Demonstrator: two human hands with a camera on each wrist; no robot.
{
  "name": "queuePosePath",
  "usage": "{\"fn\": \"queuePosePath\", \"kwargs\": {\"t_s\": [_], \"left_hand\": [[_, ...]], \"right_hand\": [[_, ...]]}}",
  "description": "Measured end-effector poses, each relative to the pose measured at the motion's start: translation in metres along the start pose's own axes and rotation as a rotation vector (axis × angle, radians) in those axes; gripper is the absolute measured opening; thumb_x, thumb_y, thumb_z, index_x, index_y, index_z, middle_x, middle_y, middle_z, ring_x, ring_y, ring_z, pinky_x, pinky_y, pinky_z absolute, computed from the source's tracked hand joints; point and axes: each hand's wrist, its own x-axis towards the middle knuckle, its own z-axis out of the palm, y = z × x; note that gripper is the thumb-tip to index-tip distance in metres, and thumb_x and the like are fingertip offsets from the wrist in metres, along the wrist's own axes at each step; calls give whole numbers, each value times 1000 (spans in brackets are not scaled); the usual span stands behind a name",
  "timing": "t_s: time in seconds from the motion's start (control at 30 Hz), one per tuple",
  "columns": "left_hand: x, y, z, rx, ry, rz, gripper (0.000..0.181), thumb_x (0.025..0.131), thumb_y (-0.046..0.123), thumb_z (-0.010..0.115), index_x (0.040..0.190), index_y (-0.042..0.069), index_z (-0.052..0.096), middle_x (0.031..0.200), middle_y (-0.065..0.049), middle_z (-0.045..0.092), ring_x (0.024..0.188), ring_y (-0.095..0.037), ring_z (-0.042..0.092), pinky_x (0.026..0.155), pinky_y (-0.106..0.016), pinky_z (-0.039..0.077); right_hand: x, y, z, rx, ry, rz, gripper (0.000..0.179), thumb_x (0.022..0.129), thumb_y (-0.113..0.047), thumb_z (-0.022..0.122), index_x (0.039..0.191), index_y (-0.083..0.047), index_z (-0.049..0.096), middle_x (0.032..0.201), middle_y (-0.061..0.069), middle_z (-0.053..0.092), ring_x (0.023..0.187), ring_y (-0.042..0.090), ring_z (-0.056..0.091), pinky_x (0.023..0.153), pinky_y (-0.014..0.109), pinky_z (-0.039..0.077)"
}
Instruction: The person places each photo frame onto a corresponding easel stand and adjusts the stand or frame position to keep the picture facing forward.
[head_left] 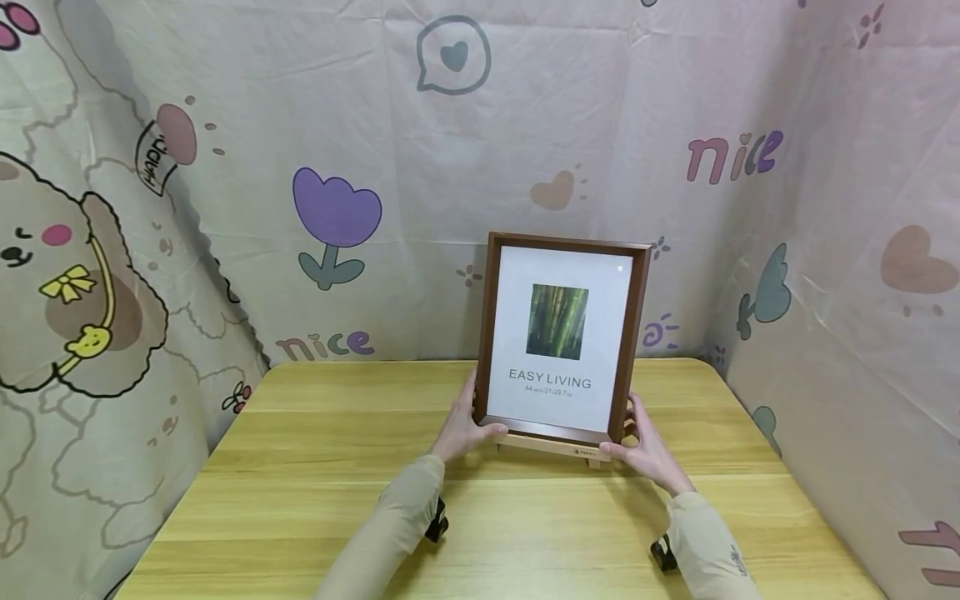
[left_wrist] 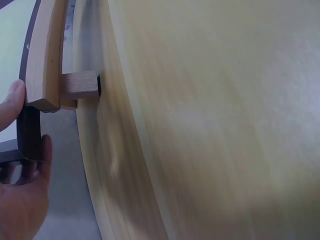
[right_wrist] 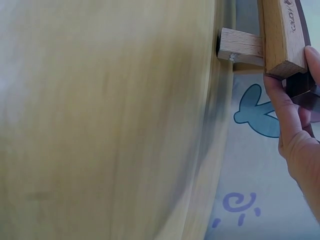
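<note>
A brown picture frame [head_left: 564, 337] with a bamboo picture and the words EASY LIVING leans on a small wooden easel [head_left: 551, 447] toward the back of the table. At its lower left corner my left hand [head_left: 465, 429] grips the edge, thumb in front and fingers behind. My right hand [head_left: 647, 450] holds the lower right corner, its thumb at the front by the easel's ledge. In the left wrist view the thumb [left_wrist: 14, 102] lies on the frame's face. A finger touches the underside of the easel ledge [right_wrist: 282, 40] in the right wrist view.
The wooden table [head_left: 337, 467] reaches back to a printed cloth [head_left: 420, 167] hung behind it and at both sides. Dark wrist cameras [head_left: 437, 521] sit under the sleeves.
</note>
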Motion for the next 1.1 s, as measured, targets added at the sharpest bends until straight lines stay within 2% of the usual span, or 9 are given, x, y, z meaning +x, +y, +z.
{"fn": "queuePosePath", "kwargs": {"t_s": [0.1,0.17,0.23,0.33,0.53,0.77,1.1], "left_hand": [[-1,-2,1,-21,-25,-19,118,80,22,87,163,10,4,165,-25,25,146,-48,36,118,-61,35],[-1,-4,1,-43,-47,-29,115,82,22,85,163,12,5,161,-25,33,143,-45,41,118,-59,36],[-1,-6,1,-55,-66,-34,110,83,23,84,163,13,9,158,-23,40,140,-42,47,117,-57,39],[-2,-8,0,-51,-84,-34,104,84,25,83,162,12,15,154,-22,46,139,-39,49,118,-55,39],[-4,-8,-2,-49,-99,-70,104,85,28,82,162,11,14,159,-21,39,143,-40,45,119,-57,36],[-3,-7,-1,-50,-104,-86,106,86,29,81,162,8,11,160,-23,36,142,-42,45,119,-57,36],[-4,-6,-5,-50,-113,-91,106,87,26,80,163,7,8,162,-25,31,143,-44,42,119,-58,35]], "right_hand": [[-2,-1,-1,28,-16,2,101,83,-7,80,159,-8,14,120,25,56,97,28,61,87,42,50],[-4,-3,-1,47,-32,9,103,84,-7,79,160,-7,10,129,31,54,106,37,62,94,50,52],[-6,-4,-2,55,-54,22,104,86,-7,77,161,-6,5,137,37,48,115,47,60,101,57,50],[-8,-7,-1,44,-70,47,105,88,-6,74,161,-3,-1,142,42,44,121,54,57,103,60,50],[-10,-14,1,-4,-60,91,106,87,-4,75,159,0,-3,126,46,56,110,52,65,93,53,58],[-10,-19,3,-33,-37,89,106,86,-4,76,159,-1,0,115,44,64,100,45,71,85,48,61],[-10,-22,5,-52,-17,91,105,86,-3,76,159,0,2,119,43,62,104,47,69,87,49,60]]}}
